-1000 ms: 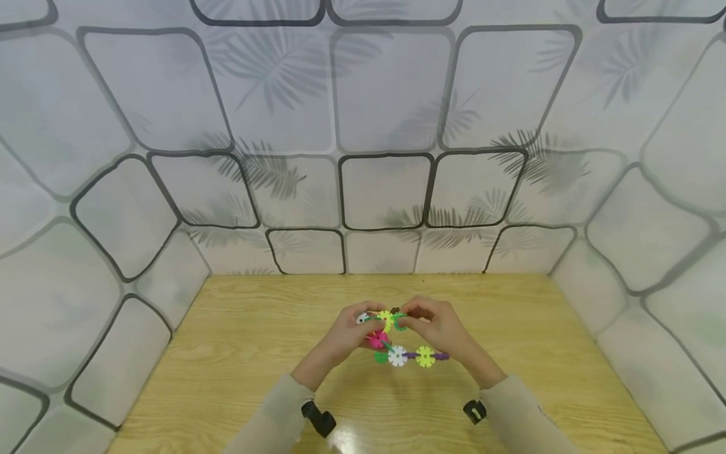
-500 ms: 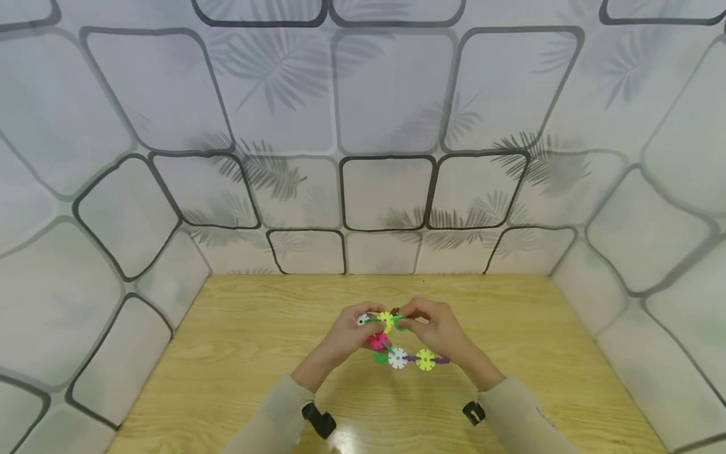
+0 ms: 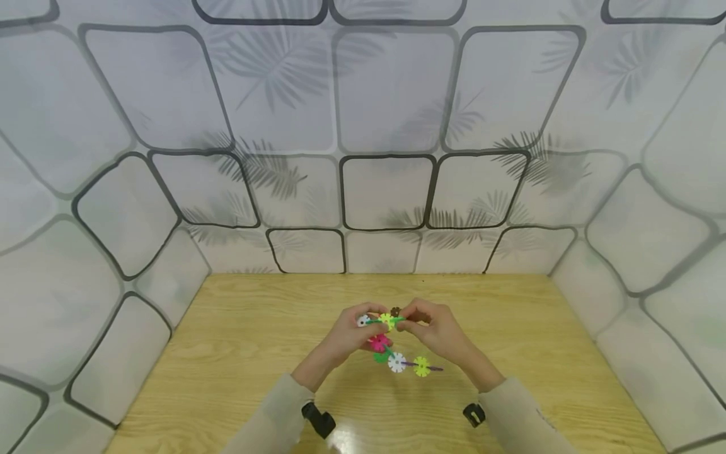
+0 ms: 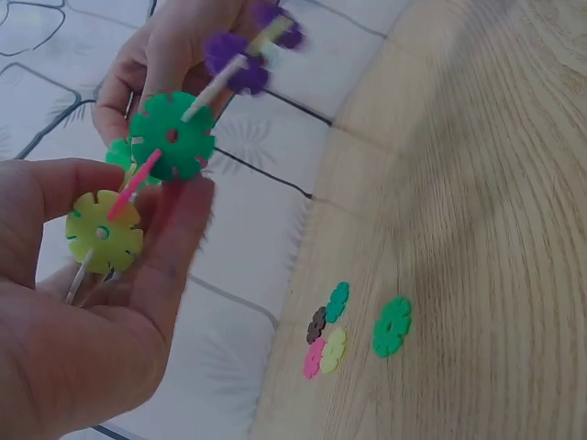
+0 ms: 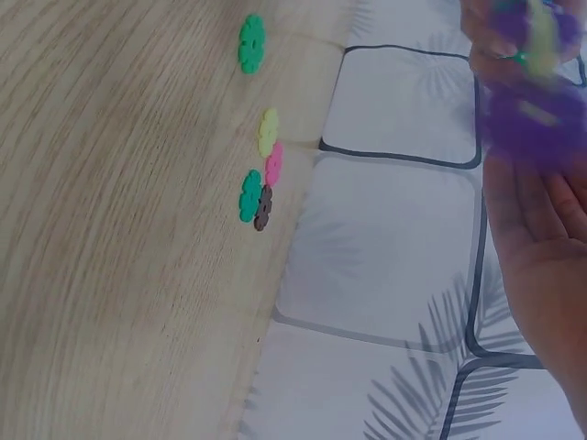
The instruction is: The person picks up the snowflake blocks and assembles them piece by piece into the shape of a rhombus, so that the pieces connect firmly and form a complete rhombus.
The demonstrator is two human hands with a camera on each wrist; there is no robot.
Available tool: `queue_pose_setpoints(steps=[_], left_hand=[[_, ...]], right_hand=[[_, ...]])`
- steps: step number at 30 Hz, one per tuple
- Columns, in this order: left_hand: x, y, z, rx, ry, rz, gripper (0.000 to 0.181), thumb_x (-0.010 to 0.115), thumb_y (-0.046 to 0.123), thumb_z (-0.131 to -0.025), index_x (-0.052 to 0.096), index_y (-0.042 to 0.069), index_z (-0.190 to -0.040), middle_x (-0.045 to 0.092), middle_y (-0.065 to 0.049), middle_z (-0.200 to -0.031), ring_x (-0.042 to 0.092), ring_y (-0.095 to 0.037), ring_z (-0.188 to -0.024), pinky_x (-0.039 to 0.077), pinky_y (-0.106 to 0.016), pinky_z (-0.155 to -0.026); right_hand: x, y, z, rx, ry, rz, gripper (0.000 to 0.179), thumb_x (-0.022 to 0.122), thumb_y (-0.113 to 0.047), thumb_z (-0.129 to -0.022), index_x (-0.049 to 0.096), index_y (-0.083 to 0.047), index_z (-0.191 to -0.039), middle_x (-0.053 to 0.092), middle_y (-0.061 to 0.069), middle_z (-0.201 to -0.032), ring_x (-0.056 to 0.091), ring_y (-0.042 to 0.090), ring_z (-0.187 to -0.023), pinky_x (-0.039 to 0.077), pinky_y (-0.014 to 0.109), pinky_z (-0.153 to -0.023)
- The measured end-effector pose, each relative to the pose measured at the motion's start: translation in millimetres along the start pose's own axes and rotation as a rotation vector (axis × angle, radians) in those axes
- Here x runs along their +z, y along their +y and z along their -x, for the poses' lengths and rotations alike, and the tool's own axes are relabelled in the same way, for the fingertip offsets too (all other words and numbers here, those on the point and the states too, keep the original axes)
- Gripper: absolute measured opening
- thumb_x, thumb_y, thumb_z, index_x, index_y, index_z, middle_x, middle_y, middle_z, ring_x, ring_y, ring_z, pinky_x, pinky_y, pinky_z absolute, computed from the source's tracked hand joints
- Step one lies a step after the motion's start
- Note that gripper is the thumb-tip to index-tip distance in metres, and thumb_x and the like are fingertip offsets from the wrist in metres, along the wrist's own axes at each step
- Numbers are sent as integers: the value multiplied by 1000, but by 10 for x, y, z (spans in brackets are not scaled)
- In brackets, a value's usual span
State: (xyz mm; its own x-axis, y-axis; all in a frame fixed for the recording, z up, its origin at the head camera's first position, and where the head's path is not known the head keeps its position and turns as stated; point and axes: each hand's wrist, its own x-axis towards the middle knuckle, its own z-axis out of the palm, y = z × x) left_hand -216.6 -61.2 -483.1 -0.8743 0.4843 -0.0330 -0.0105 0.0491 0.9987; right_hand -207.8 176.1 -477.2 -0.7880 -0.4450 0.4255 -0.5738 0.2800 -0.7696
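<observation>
Patterned wall panels, grey stone-block print with leaf shapes, stand beyond the hands and to both sides. Wood-grain counter under the hands. Pale sleeves, black wrist mount at each cuff. Left hand: thumb and fingers curled round a chain of notched plastic discs, thumb tip at a yellow disc. Right hand, just beside it: nearly closed, thumb and fingers pinching a green disc next to that yellow one. Chain is held between and in front of the hands; slotted discs sit crosswise to each other. Free arm runs from left hand toward right, on the near side: pink disc, then green, white, purple, yellow, purple at the tip, blurred in right wrist view. Loose discs flat on counter beyond the hands: green, brown, pink, yellow clustered; another green just apart.
</observation>
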Motion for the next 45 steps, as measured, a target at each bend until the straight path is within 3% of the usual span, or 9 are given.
queue_pose_setpoints(steps=[3, 7, 13, 21, 29, 38, 45], left_hand=[[-10, -5, 4, -6, 7, -24, 36, 71, 14, -100, 66, 6, -134, 59, -17, -128, 76, -15, -82, 66, -35, -72], [-15, 9, 13, 7, -2, -61, 35, 74, 16, -99, 68, 5, -131, 63, -17, -122, 73, -15, -82, 67, -37, -71], [-2, 49, 28, 31, -5, -106, 39, 77, 20, -97, 68, 4, -132, 65, -16, -119, 71, -13, -77, 64, -30, -66], [-8, 32, 14, 53, -3, -76, 31, 75, 15, -99, 71, 4, -127, 64, -5, -99, 70, -9, -69, 63, -25, -63], [-23, 48, 30, 61, 23, -68, 31, 72, 11, -99, 70, 0, -128, 65, -2, -91, 72, -8, -67, 62, -24, -61], [-51, 34, 57, 42, 74, -108, 26, 75, 15, -98, 73, 5, -122, 60, 0, -90, 69, -6, -64, 61, -22, -59], [-53, 25, 64, 46, 66, -102, 33, 74, 15, -99, 69, -3, -127, 60, 0, -90, 69, -6, -65, 61, -22, -60]], right_hand=[[8, 10, 1, 10, -3, -2, 10, 74, 2, -95, 72, -4, -103, 78, 12, -97, 78, 22, -87, 60, 25, -76], [22, 27, -3, 9, -8, -12, 12, 73, 4, -95, 73, -6, -102, 78, 13, -98, 78, 23, -88, 62, 27, -79], [56, 40, -15, 15, -10, -7, 9, 75, -3, -96, 74, -8, -103, 79, 6, -96, 77, 16, -88, 63, 29, -82], [58, 22, -20, 26, -8, 0, 7, 76, -11, -98, 75, -13, -105, 79, 2, -97, 75, 11, -87, 63, 32, -84], [-19, -19, -19, 140, 2, 25, 10, 78, -13, -96, 76, -16, -106, 78, 3, -101, 73, 8, -88, 61, 29, -79], [-82, 219, -11, 241, 14, 60, 10, 77, -18, -98, 75, -17, -109, 76, 0, -101, 70, 8, -87, 60, 25, -76], [-52, 486, 12, 282, 4, 136, 20, 76, -19, -99, 75, -10, -116, 76, 4, -110, 71, 10, -92, 60, 24, -79]])
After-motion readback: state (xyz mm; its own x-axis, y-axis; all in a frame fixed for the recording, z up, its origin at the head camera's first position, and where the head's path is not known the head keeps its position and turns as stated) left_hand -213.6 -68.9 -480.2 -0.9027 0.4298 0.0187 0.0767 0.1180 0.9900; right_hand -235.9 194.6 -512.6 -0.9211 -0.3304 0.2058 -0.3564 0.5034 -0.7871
